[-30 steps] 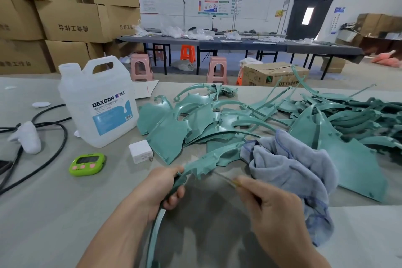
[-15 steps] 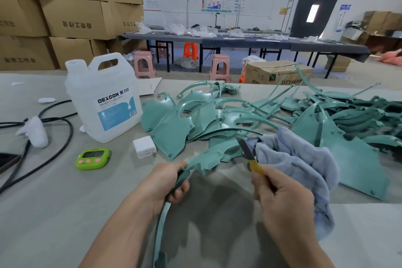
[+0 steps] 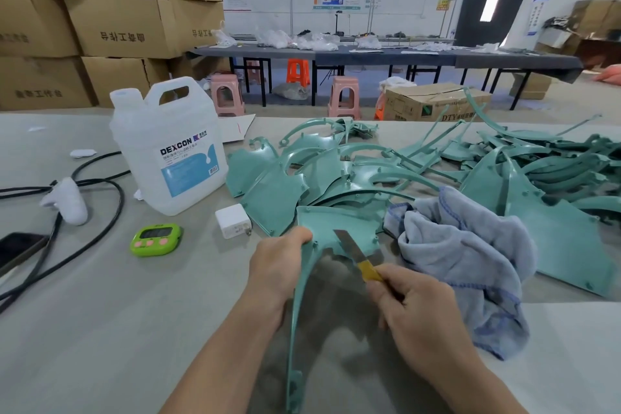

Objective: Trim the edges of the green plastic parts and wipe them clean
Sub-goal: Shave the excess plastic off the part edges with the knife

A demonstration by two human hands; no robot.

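Green part (image 3: 339,225), yellow-handled knife (image 3: 356,254), blue-stitched grey cloth (image 3: 470,259).

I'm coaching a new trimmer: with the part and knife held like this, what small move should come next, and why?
Probably draw the knife along the notched lower edge of the green part. The left hand grips the part, the right hand holds the knife with its blade over that edge, and the cloth lies to the right, so wiping likely comes later.

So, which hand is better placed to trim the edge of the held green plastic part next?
The right hand: it holds the yellow-handled knife with its blade at the curved green plastic part. The left hand only steadies that part.
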